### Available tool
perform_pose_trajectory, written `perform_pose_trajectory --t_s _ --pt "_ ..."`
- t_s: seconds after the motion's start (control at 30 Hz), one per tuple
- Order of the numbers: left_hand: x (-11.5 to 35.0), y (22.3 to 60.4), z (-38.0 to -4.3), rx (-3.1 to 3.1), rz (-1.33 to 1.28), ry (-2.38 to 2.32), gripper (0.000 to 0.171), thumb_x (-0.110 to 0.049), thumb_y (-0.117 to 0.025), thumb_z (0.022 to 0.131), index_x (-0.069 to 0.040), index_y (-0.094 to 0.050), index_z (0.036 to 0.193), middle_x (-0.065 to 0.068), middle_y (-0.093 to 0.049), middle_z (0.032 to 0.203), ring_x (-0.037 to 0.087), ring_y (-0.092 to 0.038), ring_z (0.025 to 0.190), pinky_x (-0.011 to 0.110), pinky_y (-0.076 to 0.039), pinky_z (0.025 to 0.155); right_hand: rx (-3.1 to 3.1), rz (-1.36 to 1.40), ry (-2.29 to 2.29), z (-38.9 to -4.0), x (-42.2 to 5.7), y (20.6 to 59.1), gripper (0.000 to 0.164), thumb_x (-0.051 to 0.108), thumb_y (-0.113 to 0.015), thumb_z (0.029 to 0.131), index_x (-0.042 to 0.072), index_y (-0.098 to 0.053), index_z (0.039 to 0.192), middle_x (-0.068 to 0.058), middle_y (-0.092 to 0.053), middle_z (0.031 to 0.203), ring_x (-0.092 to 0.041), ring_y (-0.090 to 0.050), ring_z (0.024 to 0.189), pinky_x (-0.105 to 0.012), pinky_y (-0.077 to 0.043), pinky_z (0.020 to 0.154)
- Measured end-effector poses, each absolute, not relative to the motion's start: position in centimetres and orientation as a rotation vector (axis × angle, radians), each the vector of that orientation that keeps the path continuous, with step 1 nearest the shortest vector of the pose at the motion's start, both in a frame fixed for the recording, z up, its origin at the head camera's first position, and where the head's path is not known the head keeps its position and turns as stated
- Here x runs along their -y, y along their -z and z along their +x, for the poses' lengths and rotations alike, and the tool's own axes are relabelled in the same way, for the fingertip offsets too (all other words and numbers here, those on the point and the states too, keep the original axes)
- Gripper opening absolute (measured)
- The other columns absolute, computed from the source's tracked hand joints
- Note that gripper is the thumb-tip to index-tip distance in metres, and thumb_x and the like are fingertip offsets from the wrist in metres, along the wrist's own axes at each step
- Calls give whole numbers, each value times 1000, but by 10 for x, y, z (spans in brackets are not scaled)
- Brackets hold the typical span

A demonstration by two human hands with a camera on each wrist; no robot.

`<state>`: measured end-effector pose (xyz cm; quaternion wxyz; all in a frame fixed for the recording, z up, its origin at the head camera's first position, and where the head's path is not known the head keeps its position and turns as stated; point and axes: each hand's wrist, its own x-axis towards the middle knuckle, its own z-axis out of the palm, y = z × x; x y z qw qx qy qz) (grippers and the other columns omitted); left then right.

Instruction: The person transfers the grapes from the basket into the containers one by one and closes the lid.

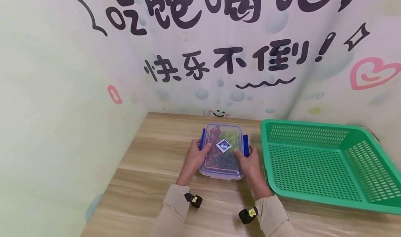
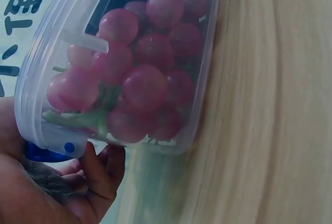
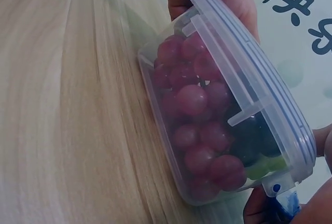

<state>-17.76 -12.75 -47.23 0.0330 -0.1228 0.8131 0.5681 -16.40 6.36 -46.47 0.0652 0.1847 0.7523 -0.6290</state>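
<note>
A clear plastic food box (image 1: pixel 220 165) with a lid and a blue-and-white diamond label (image 1: pixel 223 145) is between both hands, close over the wooden table. Its sides carry a blue left clip (image 1: pixel 202 139) and a blue right clip (image 1: pixel 245 144). My left hand (image 1: pixel 196 156) grips the left side, thumb over the lid's edge and fingers by the clip. On the opposite side my right hand (image 1: pixel 250 161) holds it likewise. Red grapes (image 2: pixel 145 86) show through the wall in the left wrist view; dark and green ones (image 3: pixel 258 169) show in the right wrist view.
A green perforated plastic basket (image 1: pixel 268 174) stands on the table (image 1: pixel 138 195), just right of the right hand. Behind the table hangs a pale printed backdrop (image 1: pixel 188 94) with large dark lettering. Another pale surface (image 1: pixel 62 125) runs along the left side.
</note>
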Motion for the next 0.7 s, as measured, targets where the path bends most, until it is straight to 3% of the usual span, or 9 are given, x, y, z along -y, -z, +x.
perform_pose_trajectory --t_s 0.27,0.47,0.7 --pt "123 474 -178 -2561 -311 -1757 54 -32 -55 101 -1 -44 143 21 -57 135 33 -56 122 50 -43 106 -2356 513 1938 -163 -59 472 66 19 -56 100 -4 -23 152 -30 -36 149 -42 -41 135 -52 -34 113" --pt "121 472 -176 -2573 -275 -1782 52 -30 -54 102 0 -45 144 21 -56 137 34 -55 126 50 -41 107 -2492 439 1947 -162 -54 476 53 15 -54 101 -6 -38 146 -32 -48 135 -42 -53 121 -54 -43 103" --pt "121 476 -176 -2568 -236 -1814 48 -26 -53 102 -3 -46 144 21 -58 136 33 -56 124 50 -42 106 -2585 374 1864 -161 -51 480 52 16 -48 103 -4 -35 149 -30 -49 140 -39 -51 127 -54 -38 108"
